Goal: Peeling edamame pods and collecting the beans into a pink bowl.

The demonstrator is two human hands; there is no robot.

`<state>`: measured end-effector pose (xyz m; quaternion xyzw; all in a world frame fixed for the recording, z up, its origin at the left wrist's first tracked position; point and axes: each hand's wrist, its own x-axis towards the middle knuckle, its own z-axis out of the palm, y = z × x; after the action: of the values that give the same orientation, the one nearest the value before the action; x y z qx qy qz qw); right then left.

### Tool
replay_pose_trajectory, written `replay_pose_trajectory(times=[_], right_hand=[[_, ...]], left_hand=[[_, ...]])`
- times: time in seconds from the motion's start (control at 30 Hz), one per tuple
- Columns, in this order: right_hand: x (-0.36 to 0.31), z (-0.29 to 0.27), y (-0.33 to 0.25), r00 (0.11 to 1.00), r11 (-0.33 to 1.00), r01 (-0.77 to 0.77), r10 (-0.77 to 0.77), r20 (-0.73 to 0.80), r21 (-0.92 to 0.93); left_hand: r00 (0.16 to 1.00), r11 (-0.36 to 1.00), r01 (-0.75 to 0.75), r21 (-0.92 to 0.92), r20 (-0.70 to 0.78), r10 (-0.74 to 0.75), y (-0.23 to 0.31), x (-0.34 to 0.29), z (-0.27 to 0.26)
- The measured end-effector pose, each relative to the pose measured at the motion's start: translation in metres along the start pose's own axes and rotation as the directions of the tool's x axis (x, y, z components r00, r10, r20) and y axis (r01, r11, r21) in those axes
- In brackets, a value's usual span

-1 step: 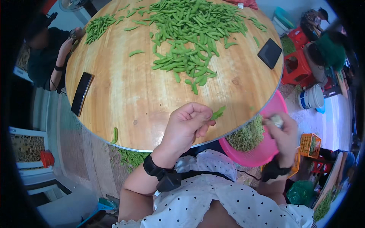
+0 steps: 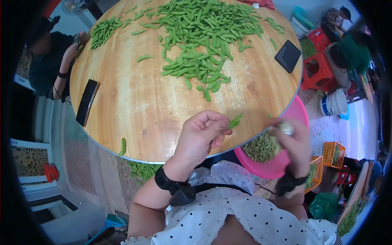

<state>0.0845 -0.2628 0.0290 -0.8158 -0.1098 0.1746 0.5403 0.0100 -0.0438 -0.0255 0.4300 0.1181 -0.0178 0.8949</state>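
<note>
My left hand is closed in a pinch above the table's near edge, with green soybean pods sticking out past the fingertips. To its right, my right hand is closed around a small, pale, shiny object, blurred and too small to name. That hand hovers by the table rim, over the pink basin. Trimmed greenish bits lie in the basin. A large heap of soybean pods covers the far middle of the round wooden table, and a few loose pods trail toward me.
One phone lies at the table's left, another dark phone at its right. A co-worker sits at the left beside a smaller pod pile. Red stools, a white bucket and orange crates stand at the right.
My right hand, with the shiny object, has moved left and slightly toward the table's edge. My left hand stays in place with the pods.
</note>
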Motion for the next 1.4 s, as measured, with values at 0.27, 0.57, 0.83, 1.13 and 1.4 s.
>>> replay_pose_trajectory(times=[0.27,0.57,0.83,1.13,1.4], right_hand=[[0.029,0.069,-0.003,0.932,0.920,-0.131,-0.013,0.363,0.369],[0.032,0.101,0.002,0.975,0.620,-0.132,-0.059,0.213,0.774],[0.035,0.118,0.006,0.992,0.522,-0.097,-0.014,0.122,0.848],[0.033,0.112,0.011,0.987,0.707,-0.027,-0.091,0.129,0.707],[0.032,0.093,0.006,0.969,0.880,-0.089,-0.032,0.246,0.466]], left_hand=[[0.940,0.714,-0.278,0.642,0.028,0.341,-0.002,-0.017,0.005],[0.936,0.908,-0.244,0.342,-0.161,0.312,-0.002,-0.009,0.011],[0.965,0.987,-0.160,0.019,-0.206,0.160,-0.003,0.000,0.006],[0.977,0.978,0.039,-0.207,-0.197,-0.081,0.011,-0.001,0.001],[0.917,0.860,-0.184,0.475,-0.232,0.324,-0.001,-0.014,0.020]])
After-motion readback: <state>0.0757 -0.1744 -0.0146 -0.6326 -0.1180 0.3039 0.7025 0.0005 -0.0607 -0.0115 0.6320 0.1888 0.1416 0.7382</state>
